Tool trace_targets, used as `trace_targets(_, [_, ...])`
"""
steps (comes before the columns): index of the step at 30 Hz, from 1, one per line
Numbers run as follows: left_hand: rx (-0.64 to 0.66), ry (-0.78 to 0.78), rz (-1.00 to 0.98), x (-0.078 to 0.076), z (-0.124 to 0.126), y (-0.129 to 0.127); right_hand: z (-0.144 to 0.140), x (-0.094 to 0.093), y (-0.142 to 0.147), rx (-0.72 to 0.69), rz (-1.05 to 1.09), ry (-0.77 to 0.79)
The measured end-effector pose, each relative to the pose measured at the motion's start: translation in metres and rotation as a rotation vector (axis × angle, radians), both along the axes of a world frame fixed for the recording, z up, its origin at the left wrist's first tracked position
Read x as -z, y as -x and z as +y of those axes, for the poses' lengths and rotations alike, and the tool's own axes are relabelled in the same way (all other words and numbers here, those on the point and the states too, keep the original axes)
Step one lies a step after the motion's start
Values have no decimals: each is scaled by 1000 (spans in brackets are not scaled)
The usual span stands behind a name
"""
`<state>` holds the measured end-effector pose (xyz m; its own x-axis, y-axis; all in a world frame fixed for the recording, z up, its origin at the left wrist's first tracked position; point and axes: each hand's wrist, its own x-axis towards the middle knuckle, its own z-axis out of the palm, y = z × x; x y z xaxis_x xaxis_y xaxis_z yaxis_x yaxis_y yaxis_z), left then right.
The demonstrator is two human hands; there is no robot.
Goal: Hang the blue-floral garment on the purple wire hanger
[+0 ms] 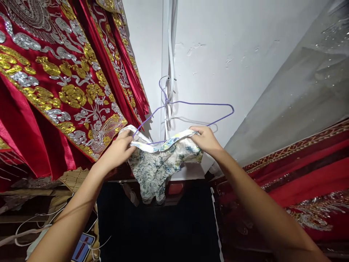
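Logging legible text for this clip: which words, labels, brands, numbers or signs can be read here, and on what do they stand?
None can be read.
The card at the lower left shows a red mark on blue, with no legible letters.
The floral garment, held by the left hand and right hand at the purple hanger, carries only pattern.

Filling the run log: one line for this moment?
left hand: grips floral garment | right hand: grips garment | purple wire hanger: hung on wall
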<state>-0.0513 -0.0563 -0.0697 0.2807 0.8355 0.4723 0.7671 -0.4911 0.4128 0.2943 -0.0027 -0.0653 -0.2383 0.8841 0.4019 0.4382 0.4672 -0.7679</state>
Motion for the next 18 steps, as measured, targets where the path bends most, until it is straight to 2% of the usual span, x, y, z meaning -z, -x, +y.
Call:
trace_targets(3, [38,-81,-80,-16,13,-15,-7,6,9,-60,20,15])
trace_targets(6, [24,-154,-221,-23,27,-27,-13,12,12,-112,11,16])
trace_targets(8, [17,-173,-293,-24,36,-29,-14,12,5,-13,45,-14])
trace_targets(11, [-3,-164,-308,-26,45,-26,-9,6,-19,264,130,-95])
trace_targets(13, [-1,-142,-313,-29,47,-26,-5,1,-37,382,124,-143])
trace_targets(16, [-21,-123,-322,-33,49,-28,-3,-8,-55,486,77,-231])
trace_targets(18, [-52,-135,-315,-35,50,-29,-6,-18,-62,488,43,-233])
